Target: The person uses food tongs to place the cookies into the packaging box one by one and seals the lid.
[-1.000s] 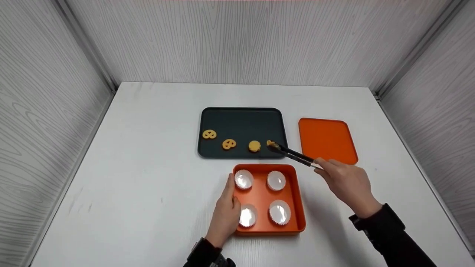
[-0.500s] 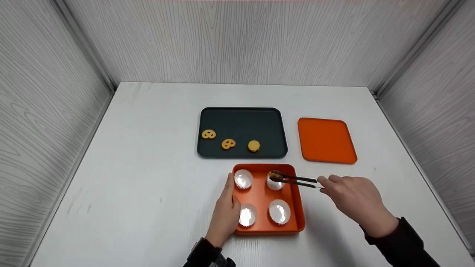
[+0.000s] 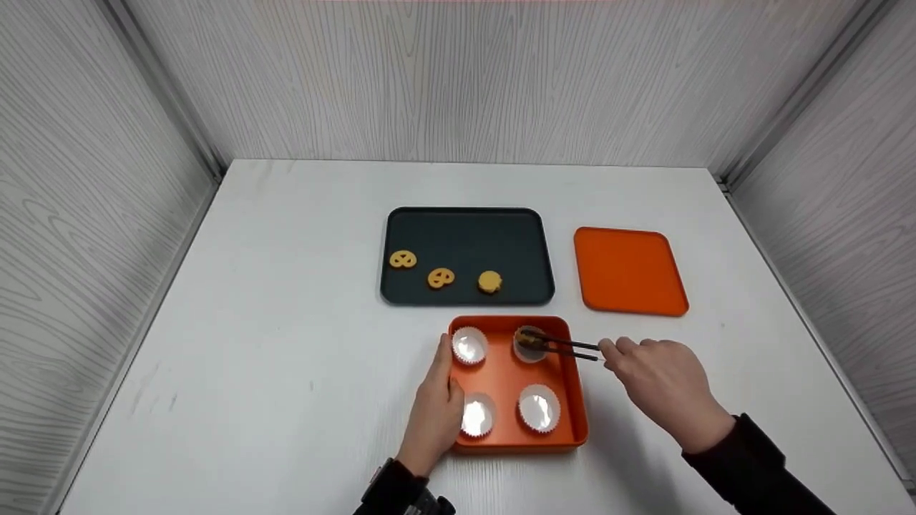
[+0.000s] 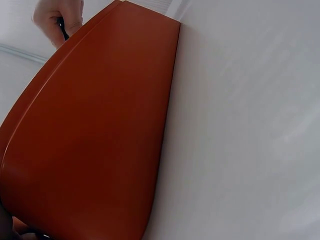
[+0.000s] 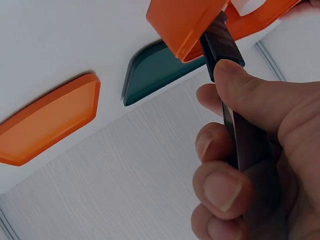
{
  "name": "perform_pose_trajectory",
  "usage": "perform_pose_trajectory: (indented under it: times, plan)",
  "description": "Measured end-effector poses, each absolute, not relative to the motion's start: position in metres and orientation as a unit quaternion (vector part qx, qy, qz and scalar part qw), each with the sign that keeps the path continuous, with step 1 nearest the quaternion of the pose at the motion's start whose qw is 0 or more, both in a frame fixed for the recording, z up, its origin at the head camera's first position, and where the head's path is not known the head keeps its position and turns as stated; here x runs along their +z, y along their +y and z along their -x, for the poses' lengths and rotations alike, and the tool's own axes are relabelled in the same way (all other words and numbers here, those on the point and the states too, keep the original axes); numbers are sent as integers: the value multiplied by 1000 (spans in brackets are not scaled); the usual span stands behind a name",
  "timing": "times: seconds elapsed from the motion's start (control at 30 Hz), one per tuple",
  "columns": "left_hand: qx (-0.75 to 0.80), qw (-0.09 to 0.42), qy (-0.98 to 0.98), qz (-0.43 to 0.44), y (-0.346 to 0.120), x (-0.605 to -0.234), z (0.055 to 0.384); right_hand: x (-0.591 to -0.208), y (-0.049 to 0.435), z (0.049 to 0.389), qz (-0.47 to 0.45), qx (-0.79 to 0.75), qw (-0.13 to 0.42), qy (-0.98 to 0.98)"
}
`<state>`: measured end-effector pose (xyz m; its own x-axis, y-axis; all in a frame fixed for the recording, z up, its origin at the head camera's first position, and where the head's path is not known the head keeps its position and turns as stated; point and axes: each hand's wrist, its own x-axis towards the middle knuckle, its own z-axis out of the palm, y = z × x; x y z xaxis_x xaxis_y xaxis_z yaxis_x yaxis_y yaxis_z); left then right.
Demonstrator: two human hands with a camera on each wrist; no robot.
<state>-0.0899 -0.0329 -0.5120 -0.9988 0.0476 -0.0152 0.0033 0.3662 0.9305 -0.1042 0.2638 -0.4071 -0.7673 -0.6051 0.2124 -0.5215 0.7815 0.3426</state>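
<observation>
My left hand (image 3: 433,411) holds the left wall of an orange square box (image 3: 501,449), fingers along the outside and thumb at the rim. My right hand (image 3: 665,390) grips black-tipped tongs (image 3: 572,349), which reach over the box's right wall. Their tips hold a small golden-brown cookie (image 3: 528,339), partly covered, inside the back-right paper baking cup (image 3: 530,357). Other white cups stand in the box: back left (image 3: 469,346), front left (image 3: 477,416) and front right (image 3: 539,409). In the right wrist view, thumb and curled fingers wrap the tongs' handle (image 5: 252,165).
Behind the box lies a dark green tray (image 3: 465,232) with two pretzel-shaped cookies (image 3: 403,260) and a round cookie (image 3: 489,282). An orange square lid or shallow tray (image 3: 630,272) lies to its right. Grey wood-grain panels (image 3: 458,79) enclose the white table (image 3: 286,343) at the back and sides.
The tongs have lifted a cookie off the green tray's right side and carried it toward me into the back-right cup. My left hand and the box stay put.
</observation>
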Motion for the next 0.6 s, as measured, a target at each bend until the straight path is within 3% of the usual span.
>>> perform_pose_trajectory:
  times: [0.33, 0.6]
  plan:
    - [565, 23, 824, -15, -33, -512, 89, -413, 262, 107, -314, -120, 196, -921]
    - [563, 23, 826, -14, -34, -512, 90, -406, 263, 103, -307, -119, 180, -927]
